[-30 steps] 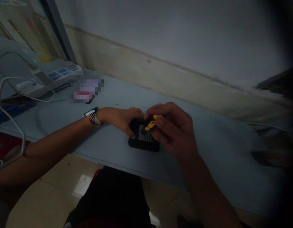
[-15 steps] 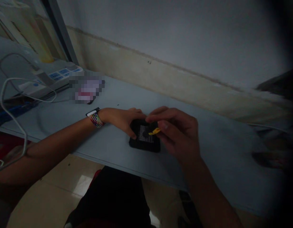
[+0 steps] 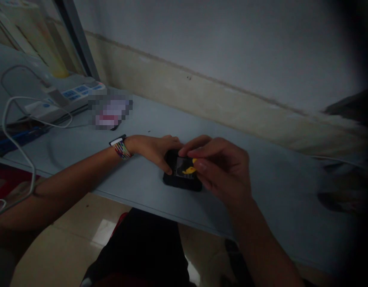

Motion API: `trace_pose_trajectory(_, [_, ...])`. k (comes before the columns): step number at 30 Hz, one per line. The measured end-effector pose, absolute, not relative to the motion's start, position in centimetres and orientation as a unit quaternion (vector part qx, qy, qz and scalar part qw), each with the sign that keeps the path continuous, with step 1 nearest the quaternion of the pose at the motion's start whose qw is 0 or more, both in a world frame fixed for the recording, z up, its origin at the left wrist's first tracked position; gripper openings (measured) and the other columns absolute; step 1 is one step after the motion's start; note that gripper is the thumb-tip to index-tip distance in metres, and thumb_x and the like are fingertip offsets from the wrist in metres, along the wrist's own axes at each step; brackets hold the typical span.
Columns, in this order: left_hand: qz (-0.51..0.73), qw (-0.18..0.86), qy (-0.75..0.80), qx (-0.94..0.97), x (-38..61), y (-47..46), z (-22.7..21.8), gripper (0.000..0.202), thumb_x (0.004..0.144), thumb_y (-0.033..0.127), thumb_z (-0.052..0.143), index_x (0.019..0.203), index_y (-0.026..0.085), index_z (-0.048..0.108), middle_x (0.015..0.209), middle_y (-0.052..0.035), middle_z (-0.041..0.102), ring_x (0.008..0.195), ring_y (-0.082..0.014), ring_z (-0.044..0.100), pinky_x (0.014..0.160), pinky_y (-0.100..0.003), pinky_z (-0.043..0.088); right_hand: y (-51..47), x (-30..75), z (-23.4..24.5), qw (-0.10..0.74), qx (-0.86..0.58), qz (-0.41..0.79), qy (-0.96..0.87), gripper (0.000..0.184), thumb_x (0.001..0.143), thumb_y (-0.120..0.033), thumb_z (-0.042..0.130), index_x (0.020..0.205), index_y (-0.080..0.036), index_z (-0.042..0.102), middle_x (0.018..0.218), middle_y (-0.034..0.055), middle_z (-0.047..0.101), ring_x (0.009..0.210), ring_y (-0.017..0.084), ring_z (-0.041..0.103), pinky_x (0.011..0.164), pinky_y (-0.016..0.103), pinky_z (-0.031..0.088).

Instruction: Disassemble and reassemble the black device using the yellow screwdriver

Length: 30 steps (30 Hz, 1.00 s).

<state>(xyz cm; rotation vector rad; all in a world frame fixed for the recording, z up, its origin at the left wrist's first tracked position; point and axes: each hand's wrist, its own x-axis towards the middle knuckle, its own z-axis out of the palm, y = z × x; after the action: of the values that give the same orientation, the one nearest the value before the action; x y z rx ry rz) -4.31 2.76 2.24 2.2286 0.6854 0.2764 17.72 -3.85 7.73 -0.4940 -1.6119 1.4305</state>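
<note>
A small black rectangular device [image 3: 181,183] with a printed label lies on the table. My left hand [image 3: 157,151] is closed around its left and far edges, thumb on the near left corner. Above the label, my right hand [image 3: 224,165] pinches a small yellow piece [image 3: 190,170] between thumb and fingers. What kind of thing the yellow piece is I cannot make out, and its upper end is covered by the fingertips. A colourful woven band with a dark watch [image 3: 120,145] circles my left wrist.
A phone [image 3: 112,113] with a blurred screen lies at the back left. Behind it stand a white power strip [image 3: 73,95] with a plugged-in cable [image 3: 18,139] and a yellowish transparent container [image 3: 43,44]. The table [image 3: 261,207] meets a wall along its far side.
My right fingers have shifted slightly left over the device. The yellow piece has turned and shows more of its face above the label. My left hand keeps its hold.
</note>
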Motion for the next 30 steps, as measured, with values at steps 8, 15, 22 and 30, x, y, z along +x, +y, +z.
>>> trace_pose_trajectory(8, [0.115,0.388,0.259,0.877,-4.2,3.1,2.1,0.078,0.07,0.058,0.088,0.135,0.02,0.067,0.129,-0.0117,0.066,0.128,-0.0357,0.056,0.119,-0.056,0.044,-3.8,16.7,7.7,0.472,-0.21,0.575,-0.634,0.035,0.078,-0.022,0.096,0.085,-0.025,0.063,0.081,-0.0027,0.079,0.063,0.012,0.069,0.053,0.021,0.054])
trace_pose_trajectory(15, [0.108,0.403,0.253,0.873,-4.2,2.9,2.4,0.066,0.073,0.05,0.087,0.131,0.023,0.07,0.127,-0.008,0.067,0.129,-0.0345,0.056,0.119,-0.052,0.044,-3.7,17.6,7.5,0.457,-0.218,0.571,-0.646,0.011,0.094,-0.033,0.082,0.097,-0.024,0.077,0.103,0.0029,0.081,0.042,0.003,0.048,0.033,0.02,0.035])
trace_pose_trajectory(22, [0.115,0.386,0.283,0.87,-4.1,2.6,2.6,0.086,0.069,0.052,0.09,0.144,0.022,0.062,0.133,-0.0119,0.062,0.129,-0.0366,0.055,0.117,-0.056,0.045,-3.2,17.2,7.3,0.501,-0.236,0.548,-0.627,0.032,0.081,-0.025,0.093,0.082,-0.026,0.061,0.082,-0.0029,0.079,0.061,0.011,0.067,0.049,0.021,0.052])
trace_pose_trajectory(30, [0.105,0.397,0.257,0.875,-4.2,2.9,2.7,0.065,0.072,0.053,0.088,0.128,0.024,0.072,0.129,-0.0094,0.068,0.13,-0.0376,0.055,0.122,-0.057,0.04,-3.3,17.8,7.1,0.45,-0.208,0.593,-0.634,0.014,0.097,-0.036,0.079,0.099,-0.023,0.077,0.098,0.0029,0.08,0.043,0.004,0.047,0.035,0.021,0.034])
